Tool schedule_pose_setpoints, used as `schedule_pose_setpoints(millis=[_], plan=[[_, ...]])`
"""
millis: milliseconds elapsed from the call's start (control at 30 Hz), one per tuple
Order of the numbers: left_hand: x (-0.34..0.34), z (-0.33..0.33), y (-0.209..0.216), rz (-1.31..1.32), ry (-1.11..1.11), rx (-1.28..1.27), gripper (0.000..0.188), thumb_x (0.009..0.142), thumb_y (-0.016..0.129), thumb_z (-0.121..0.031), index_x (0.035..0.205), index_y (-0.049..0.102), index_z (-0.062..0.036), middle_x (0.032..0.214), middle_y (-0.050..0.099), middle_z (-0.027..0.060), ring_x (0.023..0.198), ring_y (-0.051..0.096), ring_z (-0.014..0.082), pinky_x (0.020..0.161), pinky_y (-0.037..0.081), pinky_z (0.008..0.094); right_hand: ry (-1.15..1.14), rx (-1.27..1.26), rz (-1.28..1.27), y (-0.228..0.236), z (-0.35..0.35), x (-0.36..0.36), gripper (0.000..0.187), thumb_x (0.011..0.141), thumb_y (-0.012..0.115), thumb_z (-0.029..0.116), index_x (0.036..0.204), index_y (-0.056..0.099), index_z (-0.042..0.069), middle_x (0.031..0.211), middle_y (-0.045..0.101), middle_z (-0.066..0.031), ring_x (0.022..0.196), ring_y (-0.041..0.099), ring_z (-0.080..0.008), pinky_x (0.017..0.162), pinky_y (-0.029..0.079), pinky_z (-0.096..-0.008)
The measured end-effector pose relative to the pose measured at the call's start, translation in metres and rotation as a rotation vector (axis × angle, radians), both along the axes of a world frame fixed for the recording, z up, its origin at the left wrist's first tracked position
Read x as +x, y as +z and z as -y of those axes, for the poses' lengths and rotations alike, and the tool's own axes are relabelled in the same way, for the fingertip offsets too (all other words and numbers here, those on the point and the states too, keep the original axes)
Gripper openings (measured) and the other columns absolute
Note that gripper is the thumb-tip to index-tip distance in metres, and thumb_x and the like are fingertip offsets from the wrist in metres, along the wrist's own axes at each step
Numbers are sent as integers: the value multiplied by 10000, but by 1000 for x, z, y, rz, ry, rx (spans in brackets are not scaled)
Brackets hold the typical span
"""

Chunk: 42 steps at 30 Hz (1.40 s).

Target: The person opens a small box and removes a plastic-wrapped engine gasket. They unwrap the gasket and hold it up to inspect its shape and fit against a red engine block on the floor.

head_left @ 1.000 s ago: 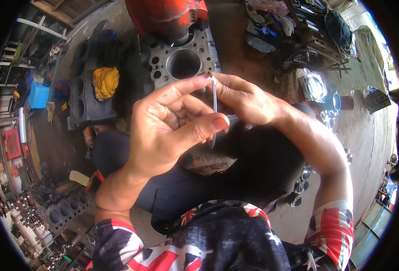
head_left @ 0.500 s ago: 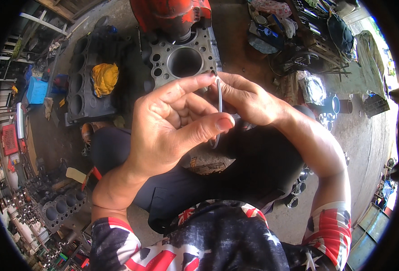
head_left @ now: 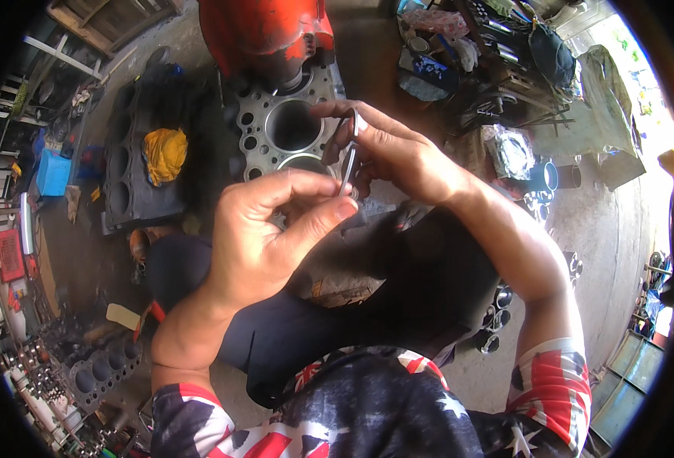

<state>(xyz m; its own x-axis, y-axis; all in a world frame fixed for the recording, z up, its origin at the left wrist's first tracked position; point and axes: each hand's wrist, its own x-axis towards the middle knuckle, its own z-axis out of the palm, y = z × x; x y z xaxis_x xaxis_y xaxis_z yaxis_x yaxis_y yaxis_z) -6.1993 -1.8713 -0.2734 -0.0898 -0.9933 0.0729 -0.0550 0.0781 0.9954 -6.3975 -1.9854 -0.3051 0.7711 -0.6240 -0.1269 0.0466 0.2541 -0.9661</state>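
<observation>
A thin metal piston ring (head_left: 349,164), seen almost edge-on, is held between my two hands. My left hand (head_left: 253,237) pinches its lower end between thumb and forefinger. Around its upper end close the thumb and fingers of my right hand (head_left: 405,156); some of these fingers are in shadow. Just beyond my hands lies a grey engine block (head_left: 320,93) with round cylinder bores and smaller holes. One bore (head_left: 294,126) shows fully, while my hands partly cover a nearer one.
A red machine (head_left: 264,34) stands over the block's far end. To the left, a second engine block (head_left: 119,172) carries a yellow cloth (head_left: 166,155). Shelves with parts line the far left. Tools and a blue cylinder (head_left: 544,177) are at right. Several metal sleeves (head_left: 497,317) lie by my right knee.
The piston ring has tilted and moved slightly left. My left hand has lowered its grip to the bottom end, and my right fingers have come round the top. The whole view has shifted a little.
</observation>
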Motion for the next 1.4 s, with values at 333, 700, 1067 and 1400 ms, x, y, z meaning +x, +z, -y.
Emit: schedule_pose_setpoints(millis=[333, 700, 1067, 1400], plan=[[-3, 7, -10, 373, 23, -431, 136, 815, 828, 0, 902, 726, 22, 870, 753, 117, 750, 698, 229, 678, 540, 316, 182, 147, 238, 7, 0, -3, 871, 1011, 593, 550, 1641, 165, 126, 1292, 520, -216, 1081, 663, -287, 933, 560, -431], [-6, 15, -17, 405, -34, -383, 149, 855, 802, -9, 981, 728, 18, 886, 731, 106, 778, 712, 176, 691, 560, 290, 62, -79, 140, 15, 1, -8, 1077, 815, 887, 257, 1628, 198, 101, 1352, 508, -196, 1136, 628, -258, 978, 537, -404], [-10, 16, -24, 414, -34, -460, 256, 857, 801, -16, 1095, 714, 24, 1090, 733, 141, 795, 715, 161, 726, 560, 278, -19, -285, 137, 18, 6, -16, 1123, 740, 936, 132, 1607, 225, 76, 1352, 498, -235, 1083, 679, -275, 909, 596, -372], [107, -12, 2, 417, 408, -474, 284, 960, 691, -35, 1232, 671, 43, 1202, 718, 151, 958, 698, 172, 900, 555, 305, -691, -273, 652, 23, 10, -137, 837, 938, 739, 122, 1603, 231, 119, 1400, 534, -268, 1073, 705, -301, 881, 617, -384]])
